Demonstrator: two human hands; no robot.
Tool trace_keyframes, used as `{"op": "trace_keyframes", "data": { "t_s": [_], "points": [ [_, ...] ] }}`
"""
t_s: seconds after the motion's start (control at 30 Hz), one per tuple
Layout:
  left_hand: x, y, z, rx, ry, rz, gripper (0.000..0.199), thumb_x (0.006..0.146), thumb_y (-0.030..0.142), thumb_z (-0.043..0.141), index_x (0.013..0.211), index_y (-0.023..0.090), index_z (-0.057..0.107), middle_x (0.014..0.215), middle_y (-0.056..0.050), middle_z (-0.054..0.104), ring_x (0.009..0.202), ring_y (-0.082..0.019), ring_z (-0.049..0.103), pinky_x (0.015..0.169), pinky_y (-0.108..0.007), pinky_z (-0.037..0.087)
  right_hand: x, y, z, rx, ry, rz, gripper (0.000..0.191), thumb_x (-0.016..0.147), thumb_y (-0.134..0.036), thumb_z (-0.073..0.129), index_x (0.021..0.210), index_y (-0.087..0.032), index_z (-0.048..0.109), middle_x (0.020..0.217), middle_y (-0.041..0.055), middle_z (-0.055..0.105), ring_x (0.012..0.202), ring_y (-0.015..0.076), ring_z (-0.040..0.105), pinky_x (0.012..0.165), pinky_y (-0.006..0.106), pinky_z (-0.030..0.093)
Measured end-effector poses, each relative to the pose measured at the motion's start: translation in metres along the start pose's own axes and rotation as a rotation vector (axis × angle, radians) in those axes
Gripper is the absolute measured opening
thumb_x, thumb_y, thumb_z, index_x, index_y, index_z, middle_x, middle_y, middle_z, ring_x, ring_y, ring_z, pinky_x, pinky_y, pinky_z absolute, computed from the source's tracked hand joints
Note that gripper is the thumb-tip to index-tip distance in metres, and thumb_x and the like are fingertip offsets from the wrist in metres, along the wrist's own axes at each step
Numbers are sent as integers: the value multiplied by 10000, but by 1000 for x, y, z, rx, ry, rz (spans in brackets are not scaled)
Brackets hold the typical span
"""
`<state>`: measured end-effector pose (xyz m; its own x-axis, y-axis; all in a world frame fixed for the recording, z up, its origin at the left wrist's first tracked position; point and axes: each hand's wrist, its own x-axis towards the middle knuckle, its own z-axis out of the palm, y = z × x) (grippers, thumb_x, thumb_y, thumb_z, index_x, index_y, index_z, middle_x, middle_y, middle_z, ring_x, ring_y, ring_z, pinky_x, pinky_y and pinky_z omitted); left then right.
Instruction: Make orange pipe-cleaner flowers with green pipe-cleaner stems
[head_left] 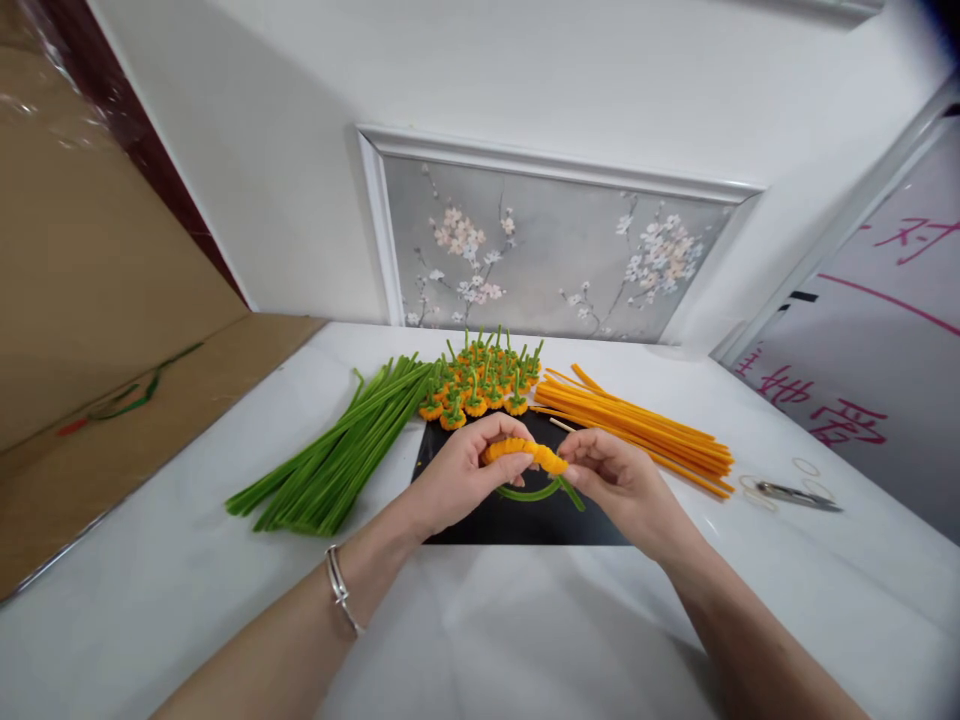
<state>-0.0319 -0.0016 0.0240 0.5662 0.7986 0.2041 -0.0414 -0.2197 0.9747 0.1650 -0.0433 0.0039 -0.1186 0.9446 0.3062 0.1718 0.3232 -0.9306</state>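
Note:
An orange pipe cleaner (517, 449), bent into a tight zigzag strip, stretches between my two hands above a black mat (480, 525). My left hand (465, 470) pinches its left and middle part between thumb and fingers. With thumb and fingertips, my right hand (611, 475) grips the strip's right end. Beneath them on the mat lies a curved green pipe cleaner (532, 494), partly hidden by the hands. The tip of a thin pale stick (562, 426) shows just behind my right hand.
Green pipe cleaners (337, 450) lie in a bundle at left, orange pipe cleaners (637, 425) at right. Several small orange pieces with green stems (484, 380) crowd together behind the mat. Scissors or snips (799, 496) and rubber bands (806, 467) rest far right. Cardboard (187, 400) borders the left side.

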Motion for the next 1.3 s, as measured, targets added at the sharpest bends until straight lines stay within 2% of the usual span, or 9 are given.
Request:
{"op": "trace_keyframes", "data": {
  "t_s": [0.13,0.23,0.4,0.57,0.67,0.8,1.07,1.3],
  "points": [
    [2,-9,1,-135,54,-10,223,803,319,654,923,151,570,776,-2,587,643,-81,537,633,-213,458,1,-1,0,125,-94,72,288,802,-396,645,981,-178,584,835,46,659,683,132,608,647,281,521],
    [4,-13,3,-198,84,-30,244,797,337,663,931,158,565,774,6,595,633,-77,529,629,-212,454,2,1,1,208,-124,136,323,777,-403,677,986,-174,585,811,45,670,641,126,603,620,276,517],
    [4,-17,4,-120,145,2,213,789,305,674,938,169,605,822,9,601,670,-77,540,650,-201,458,0,4,4,318,-135,155,288,797,-367,669,994,-192,554,829,34,658,637,117,588,619,269,509],
    [3,-14,5,-73,172,43,182,784,276,678,931,182,628,886,3,612,689,-76,569,672,-204,477,-2,5,2,389,-156,131,195,858,-326,603,990,-214,514,850,29,627,766,142,615,677,276,516],
    [2,-11,7,-83,159,51,162,770,256,687,894,173,623,840,9,610,660,-77,584,652,-209,486,-2,4,-2,358,-141,93,173,872,-332,582,987,-220,519,814,11,605,752,133,600,689,274,516],
    [3,-9,10,-60,143,82,130,752,224,694,840,160,624,795,14,613,623,-73,579,622,-205,487,-1,3,-2,206,-114,32,156,885,-355,557,936,-209,533,760,-2,599,687,119,575,668,260,501],
    [2,-9,10,1,104,69,122,770,216,674,866,160,623,757,20,609,622,-73,575,619,-194,470,1,8,2,17,-57,-17,129,842,-313,581,861,-186,567,710,-2,576,631,113,537,585,226,442],
    [-4,-7,7,-230,-10,-49,166,828,277,623,930,152,662,732,-14,639,634,-84,585,661,-217,468,-2,10,-2,-158,-20,-57,64,851,-207,507,831,-188,565,706,-13,509,615,107,453,557,223,375]
  ]
}}
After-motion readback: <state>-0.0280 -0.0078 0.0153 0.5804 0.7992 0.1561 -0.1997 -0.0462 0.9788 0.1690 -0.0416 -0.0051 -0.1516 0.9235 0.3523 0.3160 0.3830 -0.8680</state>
